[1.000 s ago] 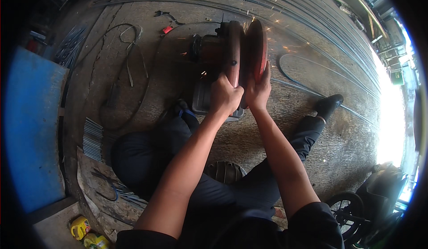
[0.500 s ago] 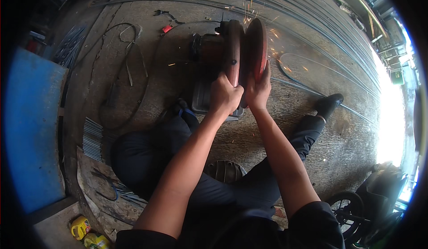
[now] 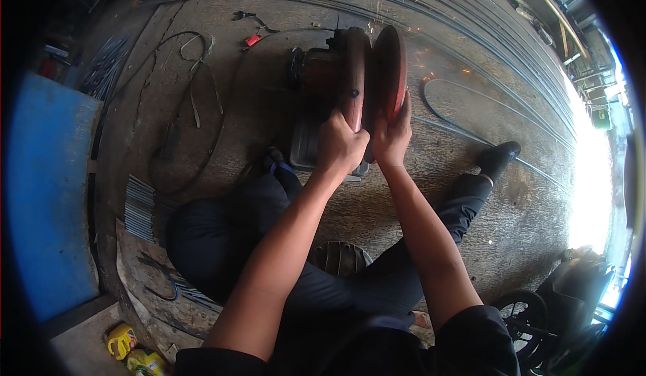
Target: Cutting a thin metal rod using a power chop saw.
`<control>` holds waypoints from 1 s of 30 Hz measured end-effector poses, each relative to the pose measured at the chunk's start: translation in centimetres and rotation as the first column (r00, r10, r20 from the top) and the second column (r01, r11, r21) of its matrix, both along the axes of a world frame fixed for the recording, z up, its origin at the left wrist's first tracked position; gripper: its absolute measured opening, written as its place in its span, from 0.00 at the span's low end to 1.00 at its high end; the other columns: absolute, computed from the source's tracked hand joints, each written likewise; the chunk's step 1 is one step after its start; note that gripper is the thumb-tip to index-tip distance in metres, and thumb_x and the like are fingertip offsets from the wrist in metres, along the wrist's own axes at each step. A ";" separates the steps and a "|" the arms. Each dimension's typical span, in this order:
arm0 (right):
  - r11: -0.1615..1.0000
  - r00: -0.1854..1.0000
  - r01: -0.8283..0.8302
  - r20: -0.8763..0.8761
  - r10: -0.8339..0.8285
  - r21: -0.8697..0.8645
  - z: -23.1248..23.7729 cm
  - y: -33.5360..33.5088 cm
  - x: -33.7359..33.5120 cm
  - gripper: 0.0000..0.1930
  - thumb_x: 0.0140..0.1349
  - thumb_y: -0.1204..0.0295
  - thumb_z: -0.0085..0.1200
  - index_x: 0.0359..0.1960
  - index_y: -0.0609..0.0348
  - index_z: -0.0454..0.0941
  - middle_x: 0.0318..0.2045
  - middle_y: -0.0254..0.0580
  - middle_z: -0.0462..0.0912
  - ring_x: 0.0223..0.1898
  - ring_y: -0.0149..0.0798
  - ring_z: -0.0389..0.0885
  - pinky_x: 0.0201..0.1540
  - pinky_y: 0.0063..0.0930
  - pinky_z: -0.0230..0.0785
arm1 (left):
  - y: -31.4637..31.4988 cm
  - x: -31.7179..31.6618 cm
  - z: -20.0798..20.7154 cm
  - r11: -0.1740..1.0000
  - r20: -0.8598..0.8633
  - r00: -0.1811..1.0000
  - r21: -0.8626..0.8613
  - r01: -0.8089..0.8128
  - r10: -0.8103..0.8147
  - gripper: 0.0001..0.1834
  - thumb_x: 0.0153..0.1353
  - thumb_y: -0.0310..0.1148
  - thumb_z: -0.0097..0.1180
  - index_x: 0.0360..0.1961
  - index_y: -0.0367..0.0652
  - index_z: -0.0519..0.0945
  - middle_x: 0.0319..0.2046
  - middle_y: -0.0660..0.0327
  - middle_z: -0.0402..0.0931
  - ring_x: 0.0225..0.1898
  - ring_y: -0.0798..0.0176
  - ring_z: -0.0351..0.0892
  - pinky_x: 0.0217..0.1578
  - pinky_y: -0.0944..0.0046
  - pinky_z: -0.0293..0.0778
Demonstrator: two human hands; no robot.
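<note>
Left hand (image 3: pixel 342 146) wraps the handle (image 3: pixel 354 73), right hand (image 3: pixel 392 140) lies against the red round guard (image 3: pixel 400 73), grip unclear, presumably steadying the power saw (image 3: pixel 319 71) on the far-centre floor (image 3: pixel 262 97), sparks (image 3: pixel 379 5) flying beyond.

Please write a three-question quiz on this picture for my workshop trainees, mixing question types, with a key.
1. True or false: the left hand grips a curved handle while the right hand touches a round, red-edged part.
2. On which side of the picture is the blue panel? A) left; B) right; C) top.
3. Fill in: beyond the machine, small orange ____ show in the air.

Key: 1. True. 2. A. 3. Sparks.
</note>
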State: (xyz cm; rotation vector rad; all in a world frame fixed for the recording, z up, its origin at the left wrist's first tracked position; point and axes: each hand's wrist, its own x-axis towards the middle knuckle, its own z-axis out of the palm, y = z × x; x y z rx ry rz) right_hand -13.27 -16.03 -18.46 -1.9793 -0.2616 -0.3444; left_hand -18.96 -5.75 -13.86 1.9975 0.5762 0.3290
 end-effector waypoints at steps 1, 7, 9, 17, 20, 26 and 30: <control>1.000 1.000 -0.001 -0.008 0.001 -0.003 0.1 0.0 0.0 0.33 0.62 0.69 0.51 0.66 0.65 0.53 0.57 0.65 0.69 0.58 0.61 0.70 0.57 0.43 0.65 | 0.0 0.0 -0.1 1.000 -0.014 1.000 -0.003 0.002 -0.002 0.19 0.44 0.29 0.56 0.39 0.31 0.74 0.28 0.43 0.78 0.32 0.45 0.82 0.35 0.54 0.76; 1.000 1.000 0.018 0.002 -0.018 -0.022 0.3 0.2 -0.2 0.33 0.62 0.69 0.52 0.66 0.64 0.54 0.56 0.66 0.70 0.56 0.62 0.72 0.54 0.43 0.67 | 0.1 0.0 -0.1 1.000 -0.073 0.997 -0.008 0.016 -0.016 0.19 0.44 0.28 0.56 0.39 0.30 0.74 0.28 0.44 0.78 0.33 0.46 0.82 0.36 0.55 0.76; 0.998 0.999 0.042 0.006 -0.042 -0.042 0.3 0.2 -0.2 0.32 0.62 0.69 0.52 0.66 0.64 0.54 0.56 0.66 0.71 0.55 0.62 0.73 0.53 0.44 0.68 | 0.1 0.0 0.0 1.000 -0.019 1.000 -0.024 0.020 -0.021 0.18 0.44 0.27 0.56 0.39 0.30 0.74 0.28 0.45 0.78 0.32 0.47 0.81 0.35 0.55 0.75; 0.998 0.998 0.044 0.052 -0.041 -0.046 0.1 0.3 -0.1 0.33 0.62 0.70 0.53 0.66 0.64 0.54 0.55 0.65 0.72 0.55 0.61 0.74 0.53 0.43 0.68 | 0.1 0.2 -0.4 0.999 -0.025 0.999 -0.041 0.022 -0.023 0.19 0.44 0.27 0.56 0.39 0.28 0.74 0.29 0.42 0.77 0.35 0.45 0.80 0.38 0.54 0.75; 0.998 0.998 0.039 0.047 -0.037 -0.041 -0.2 0.2 0.0 0.33 0.61 0.70 0.53 0.66 0.65 0.54 0.55 0.65 0.71 0.55 0.61 0.73 0.53 0.42 0.68 | 0.1 0.1 -0.4 1.000 -0.069 0.998 -0.013 0.010 -0.011 0.16 0.43 0.26 0.56 0.37 0.32 0.74 0.26 0.48 0.77 0.30 0.52 0.80 0.35 0.57 0.74; 0.998 0.999 0.031 0.041 -0.029 -0.058 -0.4 0.0 0.0 0.33 0.61 0.70 0.53 0.66 0.66 0.54 0.55 0.66 0.71 0.55 0.61 0.74 0.53 0.42 0.69 | 0.2 -0.1 0.0 0.999 -0.097 0.995 0.006 0.039 -0.039 0.22 0.44 0.28 0.58 0.40 0.25 0.73 0.32 0.35 0.78 0.38 0.38 0.81 0.41 0.50 0.76; 0.999 0.999 0.030 0.031 -0.029 -0.037 -0.3 0.1 -0.1 0.33 0.60 0.69 0.54 0.66 0.67 0.55 0.54 0.67 0.72 0.54 0.61 0.74 0.52 0.42 0.69 | 0.2 0.0 0.1 0.998 -0.095 0.994 -0.035 0.044 -0.047 0.21 0.44 0.28 0.57 0.40 0.24 0.73 0.32 0.35 0.78 0.38 0.38 0.81 0.41 0.50 0.76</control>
